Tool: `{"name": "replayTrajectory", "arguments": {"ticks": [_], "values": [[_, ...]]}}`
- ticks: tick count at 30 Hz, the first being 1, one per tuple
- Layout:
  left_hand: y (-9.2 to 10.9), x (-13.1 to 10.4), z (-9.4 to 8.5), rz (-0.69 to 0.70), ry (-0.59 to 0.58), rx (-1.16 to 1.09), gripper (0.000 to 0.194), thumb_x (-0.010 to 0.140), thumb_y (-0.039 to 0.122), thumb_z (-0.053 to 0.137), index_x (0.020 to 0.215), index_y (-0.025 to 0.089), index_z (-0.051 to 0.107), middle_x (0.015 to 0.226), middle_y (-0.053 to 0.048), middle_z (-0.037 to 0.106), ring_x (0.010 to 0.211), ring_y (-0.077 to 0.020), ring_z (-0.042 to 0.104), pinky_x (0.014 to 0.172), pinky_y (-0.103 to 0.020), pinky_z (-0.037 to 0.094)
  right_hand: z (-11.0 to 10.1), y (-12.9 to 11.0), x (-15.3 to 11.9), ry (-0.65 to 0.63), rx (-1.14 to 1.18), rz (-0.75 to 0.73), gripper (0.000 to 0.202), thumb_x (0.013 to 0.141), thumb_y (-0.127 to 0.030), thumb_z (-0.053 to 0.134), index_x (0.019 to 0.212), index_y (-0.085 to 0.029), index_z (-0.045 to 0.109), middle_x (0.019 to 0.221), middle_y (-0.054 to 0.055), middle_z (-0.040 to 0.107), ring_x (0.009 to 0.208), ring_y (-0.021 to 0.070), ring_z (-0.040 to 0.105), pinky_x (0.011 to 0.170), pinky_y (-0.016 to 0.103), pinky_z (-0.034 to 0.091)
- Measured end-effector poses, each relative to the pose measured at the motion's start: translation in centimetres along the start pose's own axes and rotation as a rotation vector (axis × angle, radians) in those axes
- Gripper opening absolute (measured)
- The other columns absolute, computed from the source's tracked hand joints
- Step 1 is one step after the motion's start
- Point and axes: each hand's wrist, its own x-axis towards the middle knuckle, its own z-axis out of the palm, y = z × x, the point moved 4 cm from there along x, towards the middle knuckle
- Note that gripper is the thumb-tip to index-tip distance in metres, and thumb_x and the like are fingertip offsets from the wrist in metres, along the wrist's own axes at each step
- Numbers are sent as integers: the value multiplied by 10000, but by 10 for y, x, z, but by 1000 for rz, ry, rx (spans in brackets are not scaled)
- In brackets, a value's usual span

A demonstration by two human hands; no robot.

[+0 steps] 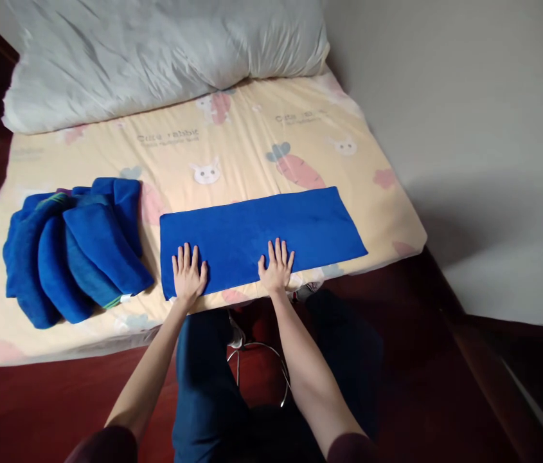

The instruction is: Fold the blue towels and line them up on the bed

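A blue cloth (pixel 261 225) lies flat and long across the near edge of a bed with a yellow patterned sheet (pixel 247 145). My left hand (pixel 189 271) rests palm down on the cloth near its left end, fingers spread. Near the middle of its front edge, my right hand (pixel 276 265) also lies flat with its fingers apart. Neither hand grips anything. To the left of the cloth sits an overlapping pile of folded blue cloths (pixel 78 247), with a small white tag at its lower right.
A large grey-white pillow or quilt (pixel 165 51) lies across the far side of the bed. A pale wall (pixel 483 141) stands to the right. Below the bed's front edge are my legs, a thin metal frame and the dark red floor (pixel 420 386).
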Motion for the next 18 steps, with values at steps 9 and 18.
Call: {"name": "replayTrajectory", "arguments": {"ticks": [9,18], "values": [[3,-16,-4,-89,104,-85,615,1011,376,361,1584,169,443,1691,-92,321,1604,-266,204,1321,-513,100,-7,-2,-1,-62,-21,-33,616,1058,-386,333,1635,-173,338,1730,97,213,1620,294,127,1291,618,55],[0,-14,1,-94,132,-100,649,953,346,422,1586,211,448,1685,-67,332,1591,-275,244,1312,-527,123,-1,-33,78,-194,-10,-292,598,1076,-452,377,1627,-219,366,1738,83,192,1626,297,85,1297,610,1]]}}
